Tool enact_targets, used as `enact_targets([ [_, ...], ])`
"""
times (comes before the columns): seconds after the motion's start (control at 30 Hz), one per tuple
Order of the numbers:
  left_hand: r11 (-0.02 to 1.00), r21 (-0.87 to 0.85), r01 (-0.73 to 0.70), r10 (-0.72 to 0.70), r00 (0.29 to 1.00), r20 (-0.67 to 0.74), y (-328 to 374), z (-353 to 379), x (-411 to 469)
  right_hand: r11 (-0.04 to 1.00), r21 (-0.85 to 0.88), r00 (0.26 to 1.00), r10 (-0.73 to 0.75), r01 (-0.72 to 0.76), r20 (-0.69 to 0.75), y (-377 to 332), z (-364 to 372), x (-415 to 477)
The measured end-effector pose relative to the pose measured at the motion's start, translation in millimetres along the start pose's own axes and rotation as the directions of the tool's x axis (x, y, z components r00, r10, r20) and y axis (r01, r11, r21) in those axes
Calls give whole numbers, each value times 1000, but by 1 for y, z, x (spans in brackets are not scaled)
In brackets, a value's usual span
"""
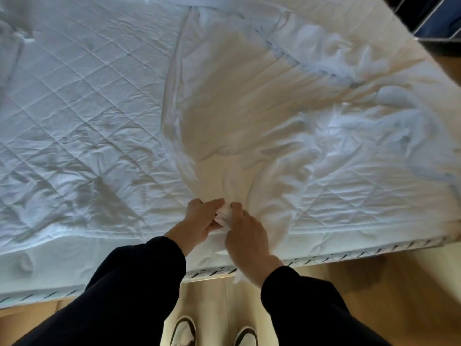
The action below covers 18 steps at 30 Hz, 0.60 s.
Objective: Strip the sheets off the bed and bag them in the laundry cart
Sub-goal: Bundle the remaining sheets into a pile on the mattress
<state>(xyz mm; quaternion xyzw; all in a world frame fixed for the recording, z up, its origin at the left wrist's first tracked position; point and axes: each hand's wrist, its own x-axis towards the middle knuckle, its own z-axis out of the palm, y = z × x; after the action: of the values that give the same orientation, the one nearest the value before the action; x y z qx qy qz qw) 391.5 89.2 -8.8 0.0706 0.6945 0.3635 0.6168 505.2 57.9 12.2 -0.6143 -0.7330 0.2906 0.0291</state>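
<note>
1. My left hand [199, 221] and right hand [247, 238] meet at the near edge of the bed [349, 249], the fingers of both curled tight around a gathered bunch of the white sheet [237, 116].
2. From my grip the sheet fans out, rumpled, across the bed's right half.
3. To the left, the quilted mattress pad [74, 108] lies uncovered.
4. Below, my shoes [183, 330] stand on the wooden floor [374, 283].

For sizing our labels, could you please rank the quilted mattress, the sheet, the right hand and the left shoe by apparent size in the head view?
1. quilted mattress, spanning the frame
2. sheet
3. right hand, gripping the sheet
4. left shoe; cropped by the frame and farther away, so unsure against the hand.
</note>
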Motion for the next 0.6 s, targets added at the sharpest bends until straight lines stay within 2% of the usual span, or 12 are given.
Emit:
enact_targets([
  [0.07,999,9,-44,45,995,-91,-4,-8,-3,999,15,998,-49,48,28,-9,-6,-6],
  [0.17,994,33,-105,109,970,-217,6,-41,-2,977,-18,974,-212,215,82,-41,-3,-19],
  [0.23,983,-107,-151,119,960,-255,15,-68,3,954,-38,949,-292,298,124,-60,8,-29],
  [0.3,972,-166,-166,117,957,-267,21,-88,5,963,-35,956,-258,266,141,-63,26,-30],
  [0.33,972,-194,-131,81,966,-245,22,-92,2,977,-26,970,-204,210,134,-60,34,-31],
  [0.37,975,-202,-89,60,988,-142,18,-92,-3,988,-25,984,-149,152,99,-54,41,-33],
  [0.43,996,-92,-23,29,998,63,6,-89,-10,990,-115,995,-90,85,-41,-45,55,-42],
  [0.5,1000,5,13,-14,981,196,-8,-80,-20,980,-197,981,-56,19,-186,-33,66,-53],
  [0.6,999,13,50,-52,960,274,-21,-65,-30,989,-147,940,-22,-30,-339,-10,66,-64],
])
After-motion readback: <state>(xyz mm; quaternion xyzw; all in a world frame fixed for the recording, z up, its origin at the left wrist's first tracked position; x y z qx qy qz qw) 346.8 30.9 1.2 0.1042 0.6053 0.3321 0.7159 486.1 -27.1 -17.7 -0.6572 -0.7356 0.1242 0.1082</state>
